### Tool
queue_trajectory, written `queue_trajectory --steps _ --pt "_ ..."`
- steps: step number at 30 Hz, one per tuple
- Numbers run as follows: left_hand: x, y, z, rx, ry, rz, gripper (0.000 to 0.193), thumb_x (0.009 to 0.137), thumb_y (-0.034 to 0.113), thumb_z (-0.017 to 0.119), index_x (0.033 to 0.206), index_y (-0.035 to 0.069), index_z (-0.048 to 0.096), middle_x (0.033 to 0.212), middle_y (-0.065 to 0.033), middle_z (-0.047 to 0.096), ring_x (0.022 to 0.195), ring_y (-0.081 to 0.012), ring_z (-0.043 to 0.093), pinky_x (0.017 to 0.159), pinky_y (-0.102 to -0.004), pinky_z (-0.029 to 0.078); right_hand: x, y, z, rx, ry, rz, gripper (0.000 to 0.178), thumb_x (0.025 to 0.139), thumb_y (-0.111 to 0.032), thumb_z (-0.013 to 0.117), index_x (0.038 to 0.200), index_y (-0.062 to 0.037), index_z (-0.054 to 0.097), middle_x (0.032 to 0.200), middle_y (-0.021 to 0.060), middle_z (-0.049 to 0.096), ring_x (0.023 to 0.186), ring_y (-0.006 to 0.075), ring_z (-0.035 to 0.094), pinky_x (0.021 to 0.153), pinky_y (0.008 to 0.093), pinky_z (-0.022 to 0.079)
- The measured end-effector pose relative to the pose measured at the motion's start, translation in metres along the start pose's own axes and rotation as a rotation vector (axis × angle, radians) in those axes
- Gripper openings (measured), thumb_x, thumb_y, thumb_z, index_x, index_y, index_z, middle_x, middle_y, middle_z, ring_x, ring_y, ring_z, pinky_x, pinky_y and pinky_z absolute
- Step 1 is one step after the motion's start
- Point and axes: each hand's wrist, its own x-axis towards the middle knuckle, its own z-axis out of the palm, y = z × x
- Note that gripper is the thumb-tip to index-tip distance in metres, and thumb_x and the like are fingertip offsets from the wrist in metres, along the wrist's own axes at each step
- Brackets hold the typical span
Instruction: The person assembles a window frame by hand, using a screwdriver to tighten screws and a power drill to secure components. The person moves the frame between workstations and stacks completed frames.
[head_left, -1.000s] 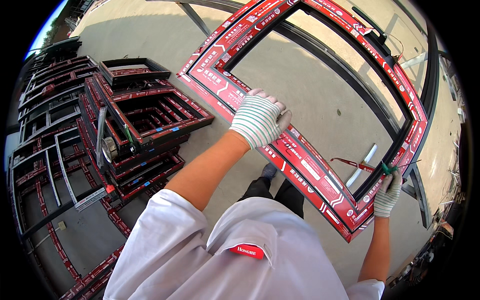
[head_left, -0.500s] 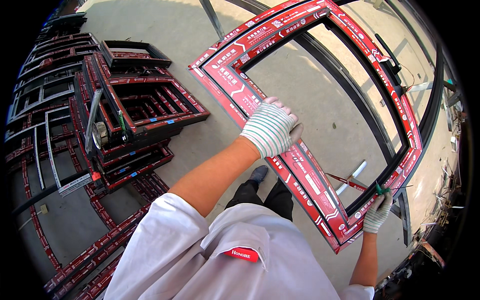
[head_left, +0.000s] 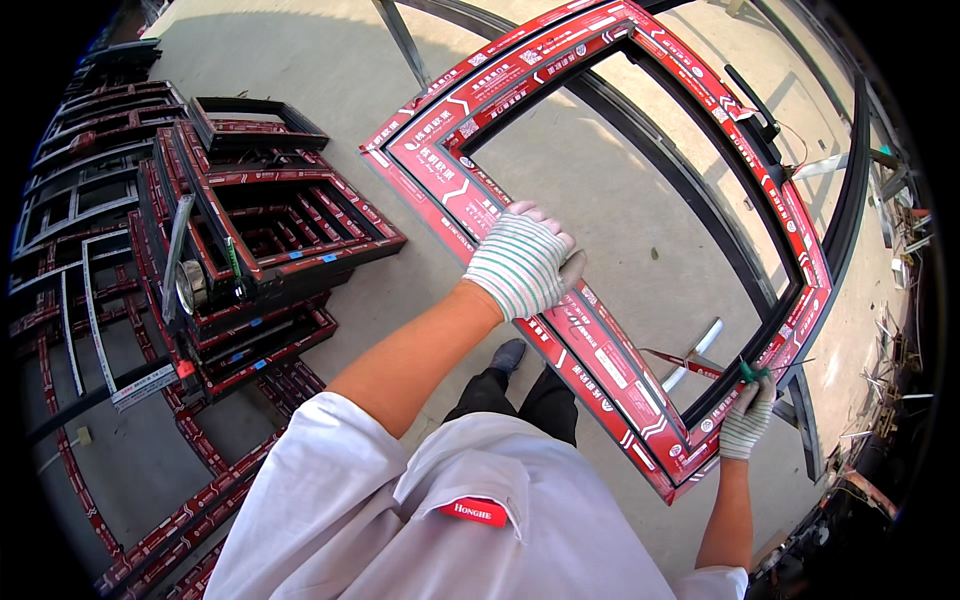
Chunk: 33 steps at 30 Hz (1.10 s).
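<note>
A large window frame [head_left: 430, 185], covered in red printed protective film with black inner edges, lies in front of me and to the right. My left hand [head_left: 522, 262], in a white glove with green stripes, is closed over its near rail, fingers on top. At the frame's near right corner, my right hand [head_left: 746, 420] wears a matching glove. Its fingers pinch a small green-handled tool [head_left: 752, 372] with a thin metal shaft, against the frame's edge. The tool's exact kind and its tip are too small to make out.
Stacked red-filmed frames [head_left: 300, 255] stand at the left, with a roll of tape [head_left: 190, 285] beside them. Dark metal stand legs [head_left: 805, 430] show under the frame. A black handle piece [head_left: 752, 105] sits on the far right side. Scrap [head_left: 860, 440] lines the right edge.
The whole view has shifted slightly, so the frame sits a little further left. The green-handled tool has turned in my right hand. My left hand keeps its place on the rail.
</note>
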Motion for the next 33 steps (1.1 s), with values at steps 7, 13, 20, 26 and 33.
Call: queue_trajectory --steps 7,13,20,26,33 --pt "-0.0009 0.0014 -0.0012 0.027 0.016 0.002 0.029 0.098 0.030 0.064 0.096 0.006 0.082 0.083 -0.0107 0.075 0.089 -0.0288 0.072 0.113 -0.0459 0.045 0.0013 -0.0067 -0.0001 -0.004 0.006 0.006 0.029 0.112 -0.006 0.048 0.139 0.0030 0.055 0.135 0.0190 0.063 0.121 0.0262 0.064 0.107 0.0403 0.052" --pt "-0.0009 0.0010 -0.0018 0.015 0.000 -0.003 0.030 0.098 0.030 0.064 0.096 0.007 0.082 0.083 -0.0104 0.075 0.089 -0.0287 0.072 0.113 -0.0463 0.045 0.0014 -0.0062 0.0002 -0.016 0.017 -0.002 0.029 0.112 -0.006 0.048 0.138 0.0029 0.056 0.134 0.0187 0.063 0.120 0.0258 0.064 0.106 0.0398 0.053" --pt "-0.0013 0.0010 -0.0016 0.013 0.012 0.001 0.030 0.099 0.031 0.064 0.095 0.007 0.082 0.083 -0.0104 0.075 0.090 -0.0289 0.072 0.114 -0.0462 0.044 0.0023 -0.0025 -0.0008 -0.054 -0.001 -0.015 0.028 0.111 -0.004 0.049 0.137 0.0026 0.056 0.135 0.0191 0.063 0.121 0.0267 0.063 0.108 0.0400 0.051" --pt "-0.0008 0.0007 0.0002 0.018 0.014 -0.002 0.031 0.099 0.032 0.064 0.097 0.007 0.082 0.084 -0.0103 0.075 0.091 -0.0293 0.072 0.115 -0.0463 0.044 0.0025 -0.0029 0.0000 -0.032 0.012 -0.008 0.027 0.111 -0.004 0.048 0.136 0.0019 0.057 0.135 0.0191 0.064 0.122 0.0270 0.063 0.109 0.0404 0.051" --pt "-0.0024 0.0011 -0.0024 0.016 -0.020 -0.021 0.031 0.099 0.032 0.064 0.097 0.007 0.082 0.085 -0.0104 0.075 0.093 -0.0290 0.072 0.115 -0.0465 0.043 0.0013 -0.0029 0.0001 -0.027 0.003 -0.005 0.026 0.111 -0.004 0.048 0.135 0.0013 0.058 0.135 0.0190 0.064 0.123 0.0278 0.063 0.110 0.0413 0.050"
